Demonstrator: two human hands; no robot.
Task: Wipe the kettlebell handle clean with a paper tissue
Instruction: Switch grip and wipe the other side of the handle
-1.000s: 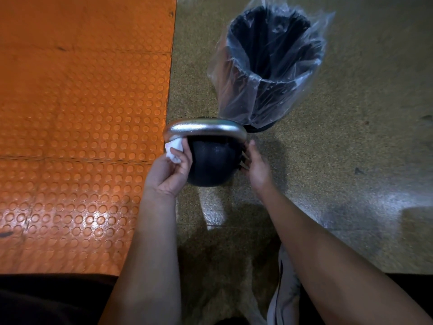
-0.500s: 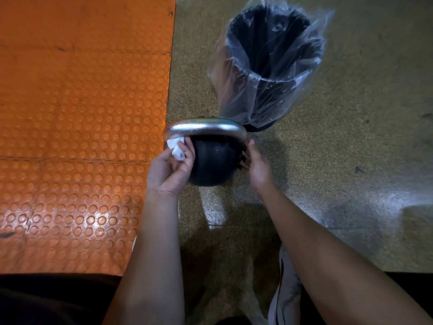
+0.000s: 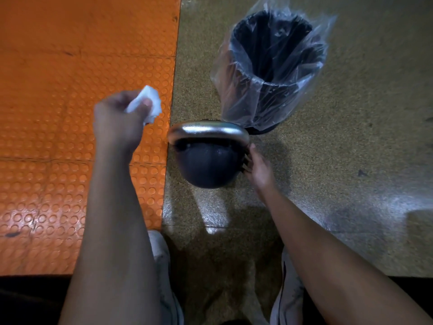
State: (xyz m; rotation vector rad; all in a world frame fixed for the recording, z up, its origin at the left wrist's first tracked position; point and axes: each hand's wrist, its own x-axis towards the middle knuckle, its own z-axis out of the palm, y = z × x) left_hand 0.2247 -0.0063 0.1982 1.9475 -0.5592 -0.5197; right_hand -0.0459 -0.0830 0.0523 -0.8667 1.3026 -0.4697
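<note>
Kettlebell [image 3: 207,168] on speckled floor [image 3: 351,160], just right of orange studded mat [image 3: 70,90], touching or nearly touching lined bin [image 3: 271,66] behind it. Chrome handle [image 3: 208,131] on top, bare, nothing on it right now.

Left hand [image 3: 119,123] raised over mat, clear of handle, fingers curled round crumpled paper tissue [image 3: 150,104]; blurred, so exact pinch hard to read. Right hand [image 3: 257,167] against right side of kettlebell body, fingers bent onto it, apparently steadying; gripping or merely pressing, cannot tell.

Progress, as judgement: probably late stage. Handle looks shiny and free of visible smears, tissue off metal and used-looking. Possibly finished, possibly just between strokes. Underside and right end of handle not checkable from this angle. Left to do, likely: any last pass, then tissue into bin, which sits open just beyond.

Writing: none readable. No brand or weight mark visible on kettlebell, bin liner clear and unprinted, mat plain. Pale shoes [image 3: 164,266] at bottom, no logo legible.
</note>
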